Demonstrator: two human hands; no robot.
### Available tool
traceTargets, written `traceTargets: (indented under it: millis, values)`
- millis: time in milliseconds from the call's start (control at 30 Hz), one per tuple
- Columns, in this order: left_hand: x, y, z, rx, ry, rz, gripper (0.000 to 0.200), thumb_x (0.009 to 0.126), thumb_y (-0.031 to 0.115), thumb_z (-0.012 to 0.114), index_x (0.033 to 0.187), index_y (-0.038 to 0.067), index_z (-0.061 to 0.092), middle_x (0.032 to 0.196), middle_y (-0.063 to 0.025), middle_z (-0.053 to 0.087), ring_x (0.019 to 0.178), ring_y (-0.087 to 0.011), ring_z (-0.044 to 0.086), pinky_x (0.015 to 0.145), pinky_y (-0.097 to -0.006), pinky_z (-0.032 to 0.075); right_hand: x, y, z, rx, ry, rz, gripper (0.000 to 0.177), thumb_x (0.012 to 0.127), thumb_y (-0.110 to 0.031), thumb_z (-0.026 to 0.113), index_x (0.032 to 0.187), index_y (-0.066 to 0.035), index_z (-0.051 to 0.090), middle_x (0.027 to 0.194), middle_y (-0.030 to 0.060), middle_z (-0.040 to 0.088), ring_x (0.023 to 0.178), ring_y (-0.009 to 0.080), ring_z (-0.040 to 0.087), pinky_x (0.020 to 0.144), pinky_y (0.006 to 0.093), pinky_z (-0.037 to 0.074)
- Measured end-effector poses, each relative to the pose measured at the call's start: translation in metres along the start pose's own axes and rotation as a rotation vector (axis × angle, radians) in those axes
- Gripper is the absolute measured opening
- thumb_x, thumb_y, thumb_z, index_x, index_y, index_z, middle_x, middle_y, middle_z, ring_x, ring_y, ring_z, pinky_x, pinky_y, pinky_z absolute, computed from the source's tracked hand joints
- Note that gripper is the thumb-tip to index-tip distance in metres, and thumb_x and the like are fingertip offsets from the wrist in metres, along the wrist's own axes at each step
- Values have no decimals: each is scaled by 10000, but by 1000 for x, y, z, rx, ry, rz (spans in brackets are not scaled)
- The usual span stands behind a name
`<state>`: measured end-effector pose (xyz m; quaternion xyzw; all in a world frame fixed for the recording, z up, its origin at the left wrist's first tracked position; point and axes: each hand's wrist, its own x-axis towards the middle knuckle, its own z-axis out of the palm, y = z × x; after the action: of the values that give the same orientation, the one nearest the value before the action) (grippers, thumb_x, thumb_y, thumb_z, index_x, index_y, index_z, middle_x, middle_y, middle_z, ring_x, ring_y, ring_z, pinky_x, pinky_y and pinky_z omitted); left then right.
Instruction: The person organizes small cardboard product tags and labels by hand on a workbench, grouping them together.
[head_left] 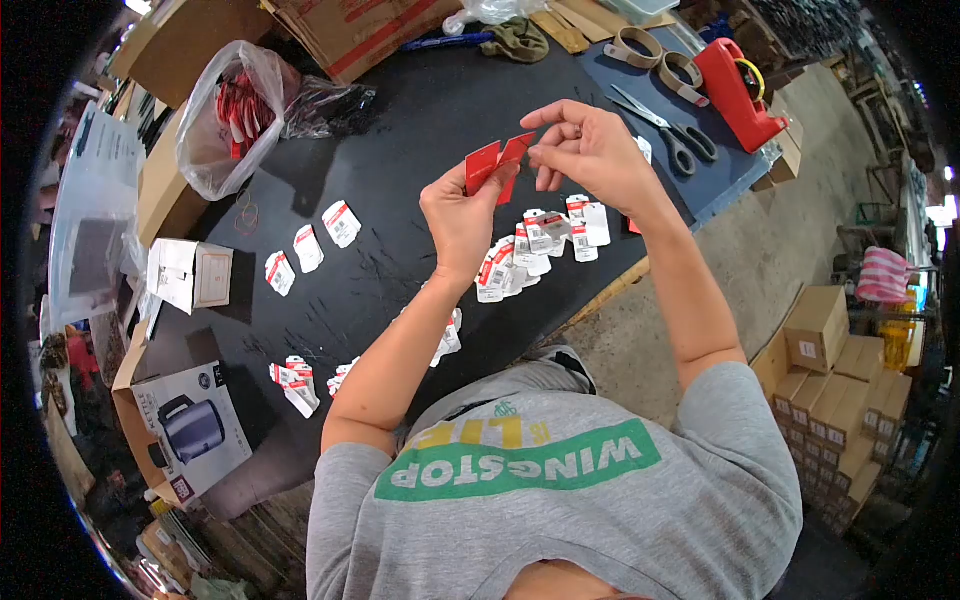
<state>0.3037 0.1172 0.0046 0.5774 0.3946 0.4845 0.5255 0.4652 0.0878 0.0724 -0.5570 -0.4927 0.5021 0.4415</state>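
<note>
My left hand (462, 225) is closed, its thumb pressing on red cardboard tags (484, 165) held up over the dark table. Two red panels fan apart above the thumb. Close to the right-hand panel, my right hand (590, 155) is raised with its fingers bent and the thumb tip against a finger. Anything in that pinch is too small to make out. Below both hands lies an overlapping row of white and red tags (545, 235) with barcodes. More tags (340, 225) lie singly to the left, and another small pile (295, 385) sits nearer the front.
Thin black strands (375, 225) are scattered across the table. Scissors (665, 130), tape rolls (634, 48) and a red tape dispenser (735, 95) lie at the back right. A clear bag (240, 120) of red items and a small white box (190, 275) stand left.
</note>
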Motion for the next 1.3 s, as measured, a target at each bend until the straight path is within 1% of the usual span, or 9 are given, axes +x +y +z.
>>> traceTargets:
  millis: [367, 467, 567, 633, 867, 1033, 1100, 1167, 1300]
  values:
    - [19, 14, 14, 205, 37, 606, 175, 762, -57, 653, 910, 31, 679, 853, -96, 699, 671, -133, 659, 596, -236, 500, -14, -19, -28, 251, -7, 49, 208, 831, -97, 652, 981, 46, 635, 814, 100, 666, 701, 159, 670, 614, 243, 539]
    - [18, 16, 33, 194, -11, 583, 176, 759, -54, 656, 909, 36, 673, 815, -92, 692, 634, -144, 649, 575, -243, 494, -18, -26, -43, 149, 82, 43, 181, 841, -139, 650, 933, 16, 652, 714, 50, 635, 594, 105, 625, 534, 209, 502]
    - [4, 17, 57, 80, -59, 390, 146, 767, -39, 655, 900, 18, 674, 732, -76, 680, 606, -61, 594, 541, -228, 465, -10, -12, -71, -49, 187, -11, 207, 827, -204, 662, 931, -24, 665, 665, 24, 619, 515, 63, 559, 448, 179, 422]
    - [-9, 13, 73, -84, -278, -104, 131, 766, -9, 673, 896, 3, 675, 718, -59, 678, 619, -37, 567, 543, -221, 453, -3, -5, -87, -129, 380, -86, 190, 860, -192, 633, 906, -7, 630, 679, 11, 600, 519, 42, 534, 429, 178, 396]
    - [-59, -36, 127, -382, -347, -477, 92, 805, 61, 669, 870, -3, 659, 781, -72, 679, 651, -108, 616, 583, -259, 484, 29, 53, -137, -269, 391, 82, 224, 859, -208, 629, 895, 12, 602, 687, 48, 615, 500, 69, 546, 418, 192, 404]
    - [-77, -33, 118, -667, -456, -999, 236, 938, 128, 508, 1106, -38, 509, 1067, -184, 611, 910, -236, 639, 741, -333, 538, 56, 92, -138, -450, 436, 213, 245, 855, -210, 629, 827, 33, 612, 684, 70, 618, 481, 102, 557, 424, 199, 435]
    - [-82, -33, 105, -600, -489, -1015, 293, 971, 156, 429, 1173, -55, 443, 1131, -212, 573, 1016, -286, 604, 815, -359, 524, 61, 99, -128, -462, 442, 190, 246, 816, -206, 666, 838, 36, 630, 680, 88, 629, 539, 137, 591, 487, 240, 471]
    - [-84, -34, 93, -669, -515, -1042, 313, 976, 155, 409, 1196, -66, 425, 1154, -225, 562, 1074, -302, 579, 871, -370, 503, 66, 105, -109, -1090, 662, -517, 263, 751, -189, 714, 893, 21, 647, 684, 112, 645, 615, 168, 614, 562, 285, 482]
    - [-81, -23, 73, -713, -557, -1051, 331, 978, 159, 397, 1213, -74, 415, 1190, -239, 541, 1127, -318, 547, 913, -381, 481, 63, 93, -50, -639, 220, -190, 220, 708, -174, 741, 807, 13, 680, 672, 115, 647, 583, 161, 593, 547, 298, 467]
